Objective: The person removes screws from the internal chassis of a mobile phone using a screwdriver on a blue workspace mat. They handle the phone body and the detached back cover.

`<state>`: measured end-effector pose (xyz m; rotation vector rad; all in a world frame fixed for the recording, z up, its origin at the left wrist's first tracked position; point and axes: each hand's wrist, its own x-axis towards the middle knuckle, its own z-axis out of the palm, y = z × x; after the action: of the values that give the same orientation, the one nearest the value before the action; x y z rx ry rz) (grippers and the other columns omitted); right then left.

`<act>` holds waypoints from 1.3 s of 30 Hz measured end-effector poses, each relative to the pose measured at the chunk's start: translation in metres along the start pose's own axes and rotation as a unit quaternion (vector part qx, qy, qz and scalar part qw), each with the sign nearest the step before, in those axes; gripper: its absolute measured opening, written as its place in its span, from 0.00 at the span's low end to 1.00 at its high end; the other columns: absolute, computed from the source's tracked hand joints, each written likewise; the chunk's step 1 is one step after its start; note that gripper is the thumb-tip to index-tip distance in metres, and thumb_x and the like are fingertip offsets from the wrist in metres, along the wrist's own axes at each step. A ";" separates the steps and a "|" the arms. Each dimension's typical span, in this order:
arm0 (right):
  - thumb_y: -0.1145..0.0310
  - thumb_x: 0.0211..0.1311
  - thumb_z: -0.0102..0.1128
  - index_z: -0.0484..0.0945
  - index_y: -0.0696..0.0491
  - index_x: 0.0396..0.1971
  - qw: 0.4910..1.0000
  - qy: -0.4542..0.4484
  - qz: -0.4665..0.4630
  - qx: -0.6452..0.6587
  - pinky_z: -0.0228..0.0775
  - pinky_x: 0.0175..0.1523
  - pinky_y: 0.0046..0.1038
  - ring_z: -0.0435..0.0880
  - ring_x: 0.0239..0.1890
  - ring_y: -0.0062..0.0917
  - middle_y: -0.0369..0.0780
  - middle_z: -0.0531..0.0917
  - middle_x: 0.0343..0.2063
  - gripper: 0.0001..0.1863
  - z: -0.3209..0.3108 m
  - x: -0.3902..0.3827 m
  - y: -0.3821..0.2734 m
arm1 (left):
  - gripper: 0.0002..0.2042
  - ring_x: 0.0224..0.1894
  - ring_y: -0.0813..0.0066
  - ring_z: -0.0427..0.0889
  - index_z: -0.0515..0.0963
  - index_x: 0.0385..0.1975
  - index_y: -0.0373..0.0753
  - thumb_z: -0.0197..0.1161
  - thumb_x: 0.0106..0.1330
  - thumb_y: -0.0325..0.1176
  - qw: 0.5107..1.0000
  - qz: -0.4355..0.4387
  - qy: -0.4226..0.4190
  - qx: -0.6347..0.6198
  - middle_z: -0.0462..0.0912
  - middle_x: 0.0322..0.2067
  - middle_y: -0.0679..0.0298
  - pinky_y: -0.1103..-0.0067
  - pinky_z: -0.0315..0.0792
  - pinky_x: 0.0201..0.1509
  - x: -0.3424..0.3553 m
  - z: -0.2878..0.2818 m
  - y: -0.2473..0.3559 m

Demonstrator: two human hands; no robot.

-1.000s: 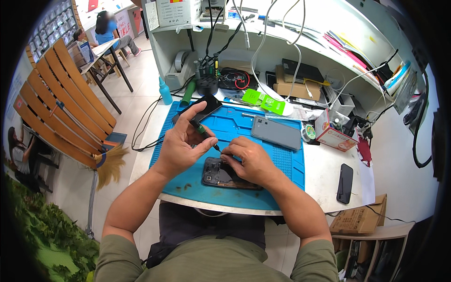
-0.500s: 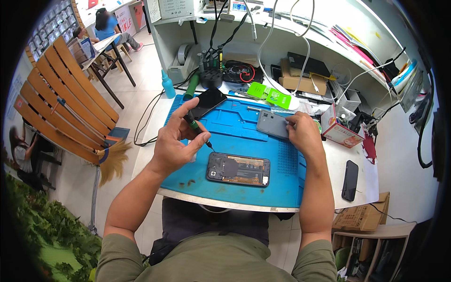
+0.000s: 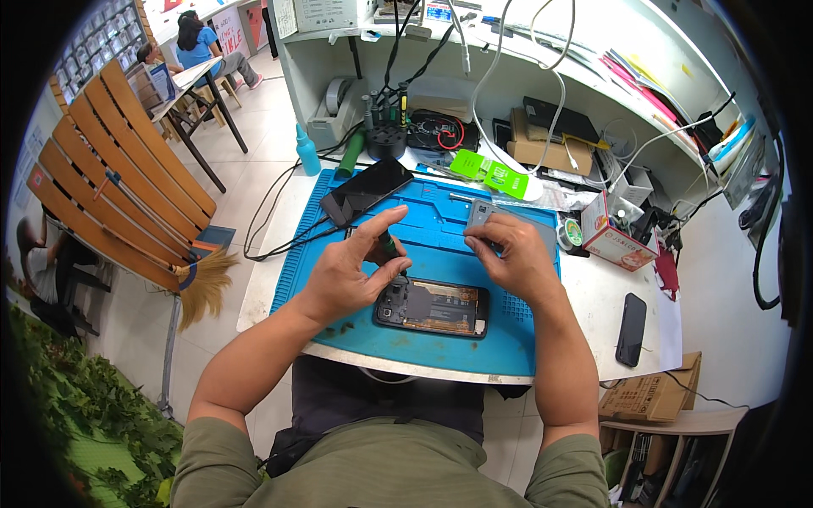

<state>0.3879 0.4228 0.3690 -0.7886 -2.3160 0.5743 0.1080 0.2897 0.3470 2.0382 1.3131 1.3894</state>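
Note:
A screwdriver (image 3: 386, 246) with a green and black handle is held in my left hand (image 3: 343, 271), its lower end over the upper left corner of an opened phone (image 3: 445, 309). That phone lies on the blue repair mat (image 3: 406, 351) with its battery and inner parts exposed. My right hand (image 3: 521, 262) hovers right of it, thumb and fingertips pinched together; anything between them is too small to make out. Behind those fingers a grey phone back cover (image 3: 535, 230) lies on the mat, partly hidden. Farther back rests a dark-screened phone (image 3: 367, 191).
A blue bottle (image 3: 306, 152), a green tube (image 3: 350, 154) and a round tool holder (image 3: 386, 140) stand behind the mat. Green packets (image 3: 491, 172) lie at the back. To the right are a solder spool (image 3: 571, 233), a filled box (image 3: 620, 235) and a black phone (image 3: 631, 330).
My right hand has come off the grey back cover and moved left toward the opened phone, fingers pinched. My left hand has shifted slightly right and down with the screwdriver.

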 end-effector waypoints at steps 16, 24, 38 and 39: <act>0.73 0.72 0.78 0.95 0.57 0.44 1.000 0.000 -0.013 -0.013 0.83 0.39 0.32 0.89 0.34 0.33 0.42 0.90 0.33 0.06 0.001 -0.001 -0.001 | 0.38 0.45 0.74 0.96 0.70 0.81 0.42 0.79 0.71 0.19 0.999 0.011 -0.036 -0.005 0.95 0.48 0.59 0.74 0.89 0.54 0.004 -0.005 0.003; 0.73 0.71 0.78 0.95 0.57 0.44 1.000 -0.003 -0.024 -0.007 0.83 0.40 0.34 0.91 0.35 0.35 0.43 0.91 0.34 0.06 0.007 -0.002 -0.001 | 0.29 0.56 0.67 0.94 0.83 0.72 0.43 0.76 0.71 0.18 0.993 -0.052 -0.110 0.004 0.94 0.56 0.59 0.70 0.88 0.60 0.025 -0.018 0.020; 0.70 0.69 0.77 0.95 0.55 0.41 0.999 -0.044 -0.013 0.000 0.83 0.46 0.43 0.91 0.40 0.44 0.45 0.92 0.36 0.06 0.011 -0.002 -0.012 | 0.30 0.48 0.65 0.94 0.84 0.74 0.53 0.78 0.72 0.26 0.976 -0.045 -0.184 0.109 0.95 0.54 0.60 0.70 0.88 0.55 0.048 -0.033 0.048; 0.70 0.70 0.77 0.95 0.55 0.41 0.999 -0.053 -0.012 -0.001 0.83 0.46 0.43 0.91 0.40 0.44 0.45 0.92 0.36 0.06 0.012 -0.002 -0.013 | 0.30 0.47 0.64 0.94 0.84 0.74 0.54 0.78 0.72 0.26 0.966 -0.066 -0.195 0.155 0.95 0.54 0.60 0.69 0.88 0.55 0.050 -0.034 0.053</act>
<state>0.3762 0.4096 0.3673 -0.7469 -2.4191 0.6154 0.1091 0.2977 0.4273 2.2225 1.5193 0.7074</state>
